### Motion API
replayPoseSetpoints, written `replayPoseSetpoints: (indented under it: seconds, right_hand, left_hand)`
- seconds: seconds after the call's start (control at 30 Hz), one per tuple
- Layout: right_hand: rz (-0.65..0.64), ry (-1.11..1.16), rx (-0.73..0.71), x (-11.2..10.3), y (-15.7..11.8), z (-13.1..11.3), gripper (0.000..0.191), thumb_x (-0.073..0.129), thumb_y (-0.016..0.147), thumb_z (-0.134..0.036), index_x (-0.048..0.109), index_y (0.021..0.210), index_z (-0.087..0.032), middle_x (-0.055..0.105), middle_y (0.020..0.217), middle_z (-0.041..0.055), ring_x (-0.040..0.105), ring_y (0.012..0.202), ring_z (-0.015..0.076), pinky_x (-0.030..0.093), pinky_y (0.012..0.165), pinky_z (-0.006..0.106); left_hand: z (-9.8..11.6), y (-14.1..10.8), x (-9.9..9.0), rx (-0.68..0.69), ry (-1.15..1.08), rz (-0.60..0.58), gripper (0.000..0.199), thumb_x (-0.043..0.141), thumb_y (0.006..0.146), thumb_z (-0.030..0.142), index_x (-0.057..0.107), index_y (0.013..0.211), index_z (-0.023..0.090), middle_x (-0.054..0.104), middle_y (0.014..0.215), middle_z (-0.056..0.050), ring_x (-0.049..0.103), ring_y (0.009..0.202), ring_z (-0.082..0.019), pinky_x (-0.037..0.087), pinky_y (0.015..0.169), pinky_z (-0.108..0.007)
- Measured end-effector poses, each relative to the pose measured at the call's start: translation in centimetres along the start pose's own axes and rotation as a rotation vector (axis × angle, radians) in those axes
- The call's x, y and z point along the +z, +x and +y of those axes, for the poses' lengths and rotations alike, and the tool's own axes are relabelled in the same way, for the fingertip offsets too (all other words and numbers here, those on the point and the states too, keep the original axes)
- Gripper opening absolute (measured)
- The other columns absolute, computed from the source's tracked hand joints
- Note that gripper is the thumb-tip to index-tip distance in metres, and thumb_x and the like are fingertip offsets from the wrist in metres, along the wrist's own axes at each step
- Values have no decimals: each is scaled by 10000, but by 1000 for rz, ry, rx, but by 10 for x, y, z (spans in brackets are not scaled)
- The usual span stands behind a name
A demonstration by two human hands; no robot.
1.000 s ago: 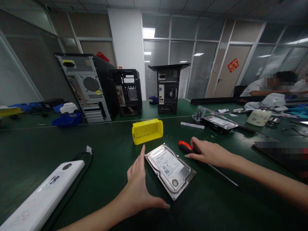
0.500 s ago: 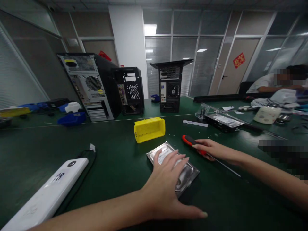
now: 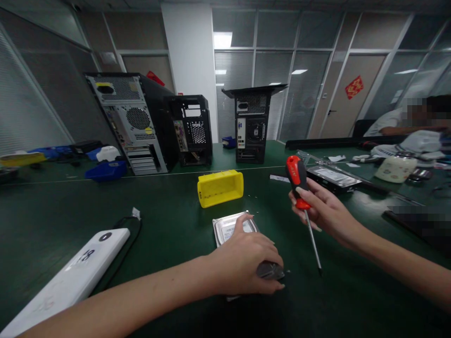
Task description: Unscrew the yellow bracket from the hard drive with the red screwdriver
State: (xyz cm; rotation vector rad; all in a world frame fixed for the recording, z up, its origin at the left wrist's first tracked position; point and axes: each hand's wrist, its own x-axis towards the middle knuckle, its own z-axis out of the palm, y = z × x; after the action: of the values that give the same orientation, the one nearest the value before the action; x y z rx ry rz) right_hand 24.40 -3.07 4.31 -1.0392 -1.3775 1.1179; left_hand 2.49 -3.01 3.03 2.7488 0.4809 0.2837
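A silver hard drive lies on the green table in front of me, its label partly showing. My left hand curls over it, thumb on the near right side and fingers across the top, hiding much of the drive. A dark grey end shows between thumb and fingers. To the right, my right hand grips a red-and-black screwdriver by the handle. Its metal shaft slants downward, tip low, apart from the drive. Just beyond the drive sits a yellow plastic bin, open side toward me.
Computer towers stand at the back. Another drive lies beyond my right hand. A white power strip with a cable is on the left. Blue bins sit far left. A person sits at back right near a cream jar.
My right hand has lifted the screwdriver and turned it from lying along the table to shaft downward. My left fingers have closed around the hard drive, which has turned slightly.
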Motion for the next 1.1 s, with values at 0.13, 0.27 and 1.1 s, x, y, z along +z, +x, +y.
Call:
replayPoseSetpoints:
  seconds: [0.13, 0.27, 1.1]
  right_hand:
    - [-63, -65, -2, 15, -7, -2, 476, 533, 853, -449, 355, 1250, -256, 497, 783, -9, 468, 542, 83, 386, 374, 163]
    - [-73, -107, -73, 22, -5, -5, 518, 518, 850, -473, 312, 1267, -246, 498, 769, -11, 493, 547, 98, 411, 384, 180]
    - [-415, -1182, -584, 25, -61, 23, 212, 477, 870, -148, 650, 962, -229, 607, 911, 47, 537, 871, 184, 432, 759, 344]
  left_hand:
    - [-1, -13, 1, -20, -45, 36, 145, 667, 784, 320, 664, 901, 235, 707, 986, 19, 588, 1071, -203, 53, 1093, -490]
    - [-2, -13, 3, -33, -54, 42, 160, 659, 773, 342, 677, 896, 240, 714, 977, 5, 588, 1048, -222, 58, 1074, -514]
    - [-10, -14, 12, 0, -36, 80, 209, 658, 775, 375, 670, 931, 236, 711, 1000, -5, 604, 1025, -227, 228, 897, -395]
